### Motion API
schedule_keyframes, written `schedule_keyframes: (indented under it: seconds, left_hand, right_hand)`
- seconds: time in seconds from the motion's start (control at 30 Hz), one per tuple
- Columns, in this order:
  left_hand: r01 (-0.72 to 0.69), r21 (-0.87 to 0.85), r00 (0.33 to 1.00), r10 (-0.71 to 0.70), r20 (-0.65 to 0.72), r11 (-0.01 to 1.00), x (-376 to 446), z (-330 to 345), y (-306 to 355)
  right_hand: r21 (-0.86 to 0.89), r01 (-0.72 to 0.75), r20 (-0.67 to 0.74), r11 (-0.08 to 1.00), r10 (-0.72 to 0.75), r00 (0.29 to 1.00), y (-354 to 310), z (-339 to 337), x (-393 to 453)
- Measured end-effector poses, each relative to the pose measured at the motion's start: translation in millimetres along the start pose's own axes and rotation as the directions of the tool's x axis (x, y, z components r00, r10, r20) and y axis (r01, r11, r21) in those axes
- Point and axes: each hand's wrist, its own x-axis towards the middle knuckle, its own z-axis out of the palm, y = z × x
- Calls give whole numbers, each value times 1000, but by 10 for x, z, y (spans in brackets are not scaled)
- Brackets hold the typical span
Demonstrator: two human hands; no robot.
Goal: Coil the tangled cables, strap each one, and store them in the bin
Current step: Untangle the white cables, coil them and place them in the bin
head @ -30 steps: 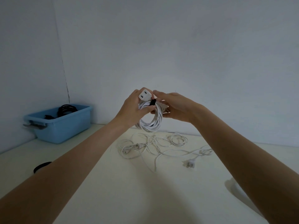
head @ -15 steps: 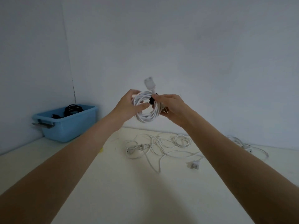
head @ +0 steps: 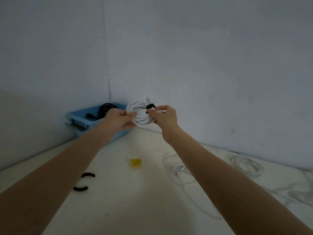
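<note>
A white cable coil hangs in the air between both hands, bound by a black strap on its upper right. My left hand pinches the coil's left side. My right hand grips the right side just below the strap. The blue bin stands behind my left hand in the table's far left corner, with a coiled black cable inside. Loose white cables lie tangled on the table at the right.
Two black straps lie on the table near my left forearm. A small yellow object sits mid-table. Walls close the table off at the back and left.
Both hands have carried the strapped white coil to the left, toward the blue bin. The view has swung left too, so the loose cables now sit at the right.
</note>
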Motion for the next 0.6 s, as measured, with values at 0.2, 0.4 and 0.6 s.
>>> schedule_keyframes:
  seconds: [0.2,0.4,0.6]
  left_hand:
    - [-34,214,951,97,-293,976,645,-676,-38]
    - [203,877,969,43,-245,436,1134,-1393,-134]
    - [126,915,986,49,-157,383,1258,-1340,-301]
  right_hand:
    - [-148,197,71,969,-188,980,27,873,466]
    - [-422,382,460,822,-170,872,230,1600,993]
    - [-647,511,574,567,-79,815,510,1724,1094]
